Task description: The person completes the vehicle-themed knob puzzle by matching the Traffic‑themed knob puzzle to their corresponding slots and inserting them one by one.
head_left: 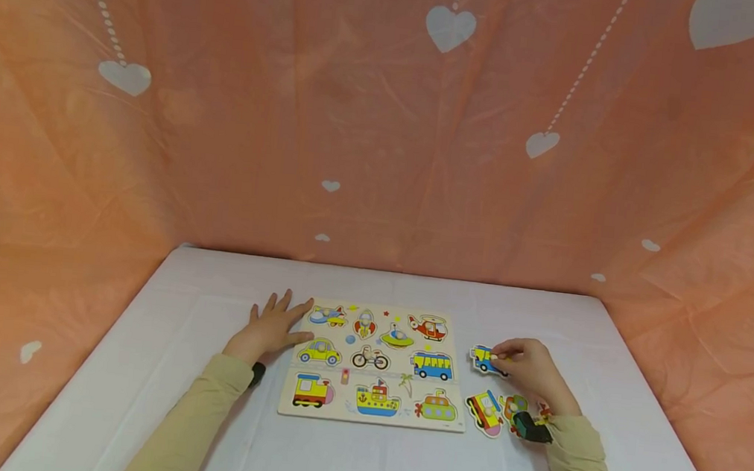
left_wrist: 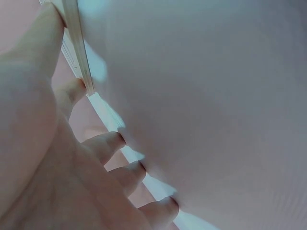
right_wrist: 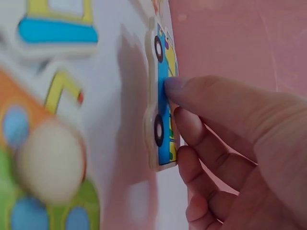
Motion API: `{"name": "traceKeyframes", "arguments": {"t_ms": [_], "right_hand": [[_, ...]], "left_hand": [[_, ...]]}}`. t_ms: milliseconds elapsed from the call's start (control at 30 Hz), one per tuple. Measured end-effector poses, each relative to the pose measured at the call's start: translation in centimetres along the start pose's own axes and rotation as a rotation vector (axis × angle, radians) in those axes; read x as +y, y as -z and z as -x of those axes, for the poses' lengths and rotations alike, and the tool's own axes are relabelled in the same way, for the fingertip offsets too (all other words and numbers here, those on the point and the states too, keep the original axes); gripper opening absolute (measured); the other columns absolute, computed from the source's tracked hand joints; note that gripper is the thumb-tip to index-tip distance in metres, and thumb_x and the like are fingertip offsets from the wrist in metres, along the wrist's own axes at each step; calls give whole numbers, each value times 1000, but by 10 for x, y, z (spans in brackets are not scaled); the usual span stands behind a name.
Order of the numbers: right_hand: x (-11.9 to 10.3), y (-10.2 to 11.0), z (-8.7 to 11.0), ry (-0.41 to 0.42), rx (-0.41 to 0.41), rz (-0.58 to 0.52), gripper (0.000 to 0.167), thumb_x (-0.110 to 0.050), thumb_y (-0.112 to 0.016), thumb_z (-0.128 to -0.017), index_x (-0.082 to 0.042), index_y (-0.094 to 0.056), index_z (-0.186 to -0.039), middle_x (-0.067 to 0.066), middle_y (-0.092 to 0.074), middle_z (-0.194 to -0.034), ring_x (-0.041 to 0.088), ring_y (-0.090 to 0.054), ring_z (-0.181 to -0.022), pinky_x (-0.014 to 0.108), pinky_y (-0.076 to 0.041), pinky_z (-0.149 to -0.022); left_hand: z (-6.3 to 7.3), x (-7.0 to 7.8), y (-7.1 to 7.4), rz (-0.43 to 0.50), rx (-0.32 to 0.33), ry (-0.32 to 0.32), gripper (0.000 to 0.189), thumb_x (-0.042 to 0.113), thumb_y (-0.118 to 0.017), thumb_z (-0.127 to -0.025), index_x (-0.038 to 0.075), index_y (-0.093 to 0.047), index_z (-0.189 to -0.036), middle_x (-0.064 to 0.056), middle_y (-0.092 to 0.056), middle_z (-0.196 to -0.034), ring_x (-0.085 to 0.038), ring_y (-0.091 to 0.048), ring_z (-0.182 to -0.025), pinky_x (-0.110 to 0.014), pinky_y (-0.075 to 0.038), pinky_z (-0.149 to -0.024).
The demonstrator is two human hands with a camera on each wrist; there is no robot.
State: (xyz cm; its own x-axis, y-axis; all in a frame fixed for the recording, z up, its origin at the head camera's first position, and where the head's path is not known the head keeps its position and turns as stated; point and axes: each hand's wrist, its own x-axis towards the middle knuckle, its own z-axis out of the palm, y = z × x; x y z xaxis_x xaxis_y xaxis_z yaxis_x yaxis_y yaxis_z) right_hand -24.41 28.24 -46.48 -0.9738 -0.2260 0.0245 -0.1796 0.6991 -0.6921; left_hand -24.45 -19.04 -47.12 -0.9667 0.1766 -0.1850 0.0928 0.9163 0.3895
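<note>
My right hand pinches the blue and yellow bus piece, just to the right of the board. In the right wrist view, my thumb is on the bus's printed side and the other fingers are curled close by. The bus piece sticks out from my fingertips toward the board. My fingers hide part of it, and from here I can't tell if it touches the table.

Near the board's right front corner lies the train piece, tilted. Farther right of the board is the orange and green submarine piece, with a red bit beside it. The dark box on my right wrist blocks some of these, so I can't make out what the red bit is.

My left hand is at the board's left side with its fingers spread. Its thumb and pointer finger touch the edge, and it grips nothing.

On the board I see the bus picture near the right side. Past the board's far edge hangs a pink cloth with white hearts.
</note>
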Motion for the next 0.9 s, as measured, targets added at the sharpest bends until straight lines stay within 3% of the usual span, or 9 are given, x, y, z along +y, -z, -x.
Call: {"name": "traceKeyframes", "arguments": {"t_ms": [200,567,900], "right_hand": [[-16,-8,-5,36,-20,-7,11,-9,-75,-81,-1,-72,-89,2,-63,-79,19,-54,-77,26,-48,-60],[-47,-31,-13,13,-92,-39,7,-7,-75,-82,-5,-71,-87,1,-60,-77,18,-51,-77,25,-45,-60],[-61,-38,-19,95,-94,-35,7,-6,-76,-81,-4,-72,-87,-1,-62,-77,19,-52,-79,33,-41,-72]], "left_hand": [[-2,-1,1,6,-1,0,78,50,-63,-88,17,-30,-151,-27,-8,-155,-52,0,-138,-71,0,-104],[-2,-2,-2,-4,-2,5,79,51,-63,-87,17,-30,-151,-27,-8,-155,-53,-1,-138,-72,0,-104],[-1,0,-1,23,-5,4,80,50,-64,-87,18,-30,-151,-26,-7,-156,-51,1,-139,-70,2,-104]]}}
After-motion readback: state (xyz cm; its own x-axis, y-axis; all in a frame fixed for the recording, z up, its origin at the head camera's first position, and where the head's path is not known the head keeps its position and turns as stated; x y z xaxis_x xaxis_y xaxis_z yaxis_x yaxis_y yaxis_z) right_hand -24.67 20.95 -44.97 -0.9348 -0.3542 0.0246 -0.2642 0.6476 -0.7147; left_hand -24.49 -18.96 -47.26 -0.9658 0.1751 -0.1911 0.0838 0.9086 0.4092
